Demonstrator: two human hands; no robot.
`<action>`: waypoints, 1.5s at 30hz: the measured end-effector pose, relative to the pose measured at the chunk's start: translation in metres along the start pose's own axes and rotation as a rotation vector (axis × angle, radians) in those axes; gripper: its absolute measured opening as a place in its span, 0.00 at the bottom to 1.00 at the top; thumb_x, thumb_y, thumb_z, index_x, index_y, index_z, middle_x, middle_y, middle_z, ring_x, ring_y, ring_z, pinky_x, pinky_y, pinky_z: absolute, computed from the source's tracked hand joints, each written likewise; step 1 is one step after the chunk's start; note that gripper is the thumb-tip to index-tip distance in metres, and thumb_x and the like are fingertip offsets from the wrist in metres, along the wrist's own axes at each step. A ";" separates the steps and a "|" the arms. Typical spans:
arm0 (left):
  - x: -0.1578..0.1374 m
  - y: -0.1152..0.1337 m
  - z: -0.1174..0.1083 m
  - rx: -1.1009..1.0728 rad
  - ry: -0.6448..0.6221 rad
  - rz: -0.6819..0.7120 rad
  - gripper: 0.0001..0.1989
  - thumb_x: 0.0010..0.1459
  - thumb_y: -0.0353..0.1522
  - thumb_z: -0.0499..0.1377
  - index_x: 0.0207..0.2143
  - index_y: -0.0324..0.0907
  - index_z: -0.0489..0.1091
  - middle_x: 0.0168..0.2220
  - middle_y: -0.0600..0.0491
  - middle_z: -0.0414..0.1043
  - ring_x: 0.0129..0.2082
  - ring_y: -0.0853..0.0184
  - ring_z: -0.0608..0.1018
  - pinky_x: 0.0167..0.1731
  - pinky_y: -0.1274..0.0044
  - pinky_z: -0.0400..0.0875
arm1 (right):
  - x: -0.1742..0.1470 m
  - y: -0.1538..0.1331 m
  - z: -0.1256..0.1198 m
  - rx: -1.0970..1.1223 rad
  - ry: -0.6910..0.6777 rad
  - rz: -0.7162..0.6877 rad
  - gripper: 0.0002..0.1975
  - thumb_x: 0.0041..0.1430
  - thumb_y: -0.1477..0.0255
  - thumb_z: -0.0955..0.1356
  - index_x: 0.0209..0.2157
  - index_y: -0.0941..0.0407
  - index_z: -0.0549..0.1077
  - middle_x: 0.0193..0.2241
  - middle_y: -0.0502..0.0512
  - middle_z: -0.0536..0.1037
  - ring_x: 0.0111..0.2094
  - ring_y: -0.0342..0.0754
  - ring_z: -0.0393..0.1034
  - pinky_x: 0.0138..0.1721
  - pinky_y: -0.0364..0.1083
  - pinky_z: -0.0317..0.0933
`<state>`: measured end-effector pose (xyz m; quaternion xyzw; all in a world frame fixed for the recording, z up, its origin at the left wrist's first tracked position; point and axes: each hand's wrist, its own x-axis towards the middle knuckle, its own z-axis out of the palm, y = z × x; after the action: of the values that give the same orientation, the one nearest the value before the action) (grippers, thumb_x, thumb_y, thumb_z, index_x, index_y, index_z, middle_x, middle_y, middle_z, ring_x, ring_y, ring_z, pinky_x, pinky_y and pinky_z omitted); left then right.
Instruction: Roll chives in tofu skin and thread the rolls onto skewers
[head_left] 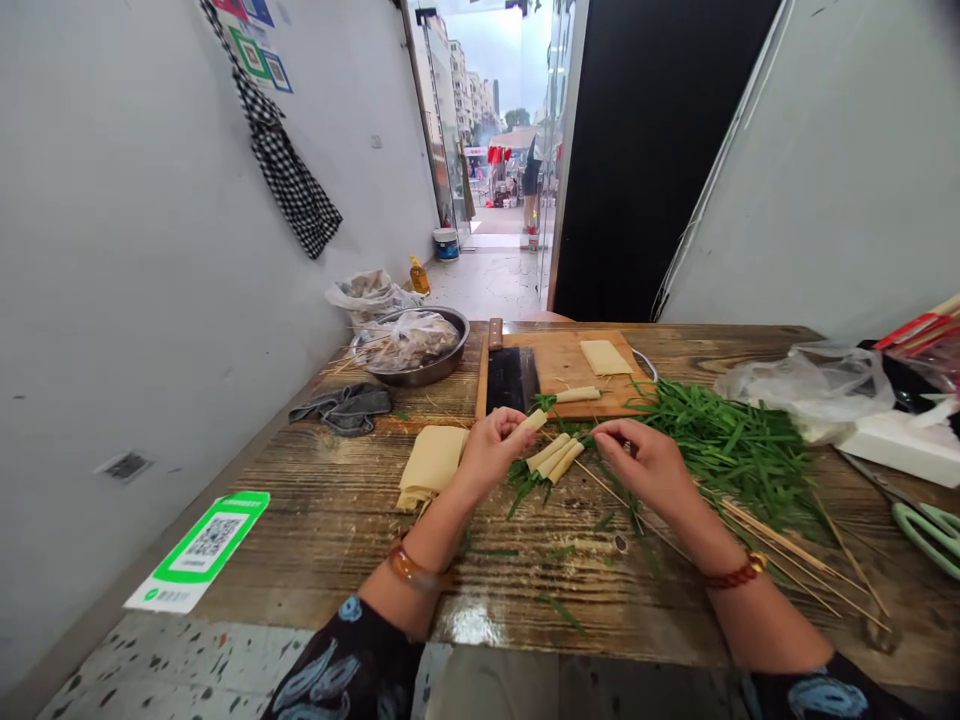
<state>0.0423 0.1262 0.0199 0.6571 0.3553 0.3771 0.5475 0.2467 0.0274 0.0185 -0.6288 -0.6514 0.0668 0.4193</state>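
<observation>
Between the thumb and fingers of my left hand (499, 445) is a pale tofu-skin roll (535, 421). My right hand (643, 455) is pinched closed just right of it; what its fingertips hold, if anything, is too small to make out. Below and between the hands lie several finished-looking rolls (555, 458) with green leaves poking from their ends. One more roll (577, 395) rests at the front edge of the wooden cutting board (559, 350). A stack of tofu-skin sheets (433, 460) lies left of my left hand. Cut green chives (739, 450) are heaped beyond my right hand.
A cleaver (512, 378) lies flat on the board near a single sheet (604, 357). Bamboo skewers (795, 545) lie at right, by green-handled scissors (926, 530). A metal basin (427, 372) with a bag and a grey cloth (345, 407) are at left.
</observation>
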 end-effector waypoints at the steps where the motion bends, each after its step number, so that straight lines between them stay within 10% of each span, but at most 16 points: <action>1: -0.001 0.000 -0.002 0.012 -0.010 0.007 0.13 0.51 0.39 0.62 0.32 0.39 0.67 0.25 0.56 0.73 0.25 0.72 0.73 0.28 0.80 0.67 | 0.005 -0.003 -0.002 0.032 0.015 0.006 0.11 0.61 0.65 0.63 0.35 0.54 0.75 0.34 0.54 0.78 0.34 0.49 0.71 0.36 0.46 0.63; 12: -0.007 0.013 -0.008 0.403 -0.031 0.164 0.07 0.55 0.34 0.58 0.33 0.40 0.70 0.28 0.56 0.71 0.28 0.70 0.71 0.28 0.80 0.63 | 0.021 -0.017 0.015 0.244 0.048 0.008 0.10 0.61 0.66 0.64 0.41 0.53 0.74 0.36 0.54 0.77 0.32 0.47 0.70 0.32 0.45 0.65; 20: -0.011 0.020 0.001 0.432 -0.107 0.190 0.06 0.55 0.33 0.58 0.33 0.40 0.71 0.29 0.55 0.73 0.29 0.70 0.73 0.30 0.80 0.64 | 0.021 -0.025 0.023 0.168 -0.058 -0.258 0.16 0.59 0.68 0.67 0.49 0.52 0.71 0.49 0.57 0.73 0.51 0.52 0.67 0.52 0.51 0.61; 32: -0.013 0.015 0.006 0.430 -0.041 0.222 0.04 0.54 0.30 0.59 0.33 0.40 0.72 0.30 0.56 0.74 0.29 0.71 0.74 0.30 0.81 0.65 | 0.019 -0.018 0.026 0.246 -0.066 -0.053 0.10 0.58 0.69 0.66 0.41 0.53 0.75 0.39 0.52 0.80 0.39 0.47 0.74 0.42 0.45 0.65; 36: -0.003 0.000 0.000 0.422 0.093 0.184 0.03 0.53 0.30 0.59 0.31 0.40 0.70 0.25 0.57 0.71 0.25 0.72 0.71 0.26 0.82 0.62 | 0.019 0.004 0.009 0.112 -0.016 0.025 0.12 0.61 0.66 0.63 0.39 0.55 0.75 0.37 0.54 0.79 0.37 0.48 0.72 0.38 0.45 0.63; 45: 0.008 -0.023 0.000 0.452 0.117 0.189 0.03 0.51 0.30 0.59 0.31 0.41 0.69 0.27 0.57 0.72 0.27 0.71 0.72 0.28 0.81 0.63 | -0.009 0.001 0.011 -0.362 -0.373 0.031 0.10 0.60 0.65 0.64 0.31 0.54 0.75 0.30 0.54 0.77 0.34 0.49 0.70 0.34 0.44 0.57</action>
<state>0.0446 0.1374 -0.0023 0.7703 0.3988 0.3747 0.3275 0.2395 0.0247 0.0072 -0.6804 -0.7089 0.0706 0.1716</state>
